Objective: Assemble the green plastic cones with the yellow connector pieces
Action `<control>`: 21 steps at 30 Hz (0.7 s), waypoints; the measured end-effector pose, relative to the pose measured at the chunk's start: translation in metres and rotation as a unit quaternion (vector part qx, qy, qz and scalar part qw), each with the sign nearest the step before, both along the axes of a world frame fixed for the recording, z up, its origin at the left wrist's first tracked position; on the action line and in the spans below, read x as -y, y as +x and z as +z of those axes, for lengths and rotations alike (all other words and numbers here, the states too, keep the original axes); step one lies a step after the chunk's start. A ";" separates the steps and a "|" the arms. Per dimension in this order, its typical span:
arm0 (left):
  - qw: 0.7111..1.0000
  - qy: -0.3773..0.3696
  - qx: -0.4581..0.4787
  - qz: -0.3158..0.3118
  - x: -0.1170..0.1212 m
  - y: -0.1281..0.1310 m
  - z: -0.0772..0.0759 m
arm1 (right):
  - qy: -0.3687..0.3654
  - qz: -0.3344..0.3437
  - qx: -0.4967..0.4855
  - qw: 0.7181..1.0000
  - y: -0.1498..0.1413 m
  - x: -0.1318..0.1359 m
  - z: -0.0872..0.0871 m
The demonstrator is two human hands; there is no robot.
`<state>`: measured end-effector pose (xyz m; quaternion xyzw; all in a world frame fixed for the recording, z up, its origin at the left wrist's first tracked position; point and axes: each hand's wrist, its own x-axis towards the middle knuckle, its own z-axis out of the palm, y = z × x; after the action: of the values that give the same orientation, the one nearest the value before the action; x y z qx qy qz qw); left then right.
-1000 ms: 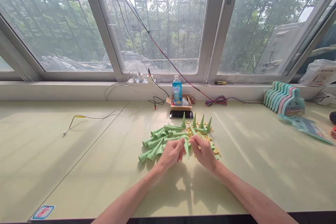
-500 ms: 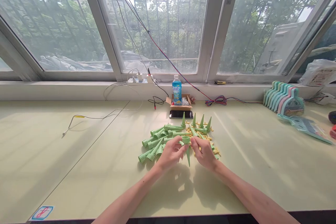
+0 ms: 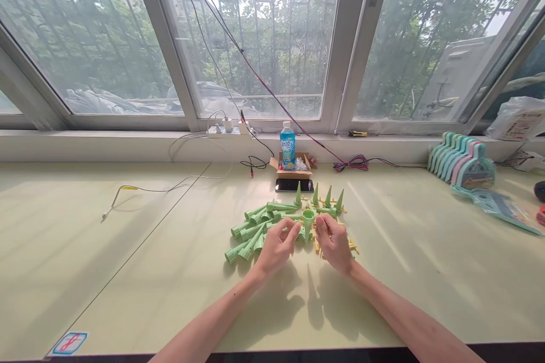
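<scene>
A hollow green plastic watering spike (image 3: 308, 222), its wide round mouth facing up and its tip down, is held up between my two hands. At its right edge, my right hand (image 3: 335, 243) pinches it with thumb and curled fingers. To its left, my left hand (image 3: 279, 245) hovers with bent fingers slightly apart, off the spike and apparently holding nothing. Beneath and left of the hands lies a pile of green spikes (image 3: 244, 232) with ribbed collars. Small yellow T-shaped valves (image 3: 353, 247) lie partly hidden behind my right hand. Several green cones (image 3: 327, 197) stand point-up at the back.
Behind the pile are a black phone (image 3: 293, 185) and a small cardboard box (image 3: 293, 173) with a blue drink bottle (image 3: 287, 147). Bundled cables (image 3: 351, 163) lie by the sill. Pastel plastic scoops (image 3: 462, 159) stand at right. A thin cable (image 3: 149, 188) crosses the table's left.
The spike has risen and its mouth has tipped toward me. My left fingers have come away from it, while my right hand keeps hold.
</scene>
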<state>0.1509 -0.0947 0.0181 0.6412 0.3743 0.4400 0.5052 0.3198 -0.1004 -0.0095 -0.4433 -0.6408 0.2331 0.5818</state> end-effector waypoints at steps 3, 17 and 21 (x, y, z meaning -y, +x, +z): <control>0.997 -0.058 0.027 -0.045 -0.003 -0.002 -0.001 | 0.003 0.015 0.006 1.000 0.001 0.001 0.000; 0.980 -0.162 0.027 -0.109 -0.005 -0.008 -0.003 | 0.093 0.080 0.116 0.986 -0.002 0.006 0.008; 0.979 -0.152 0.047 -0.124 -0.004 -0.008 -0.002 | 0.082 0.101 0.108 0.986 -0.002 0.007 0.010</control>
<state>0.1429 -0.0902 0.0160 0.5771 0.3300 0.3418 0.6642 0.3178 -0.1075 0.0003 -0.3498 -0.7585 0.1880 0.5167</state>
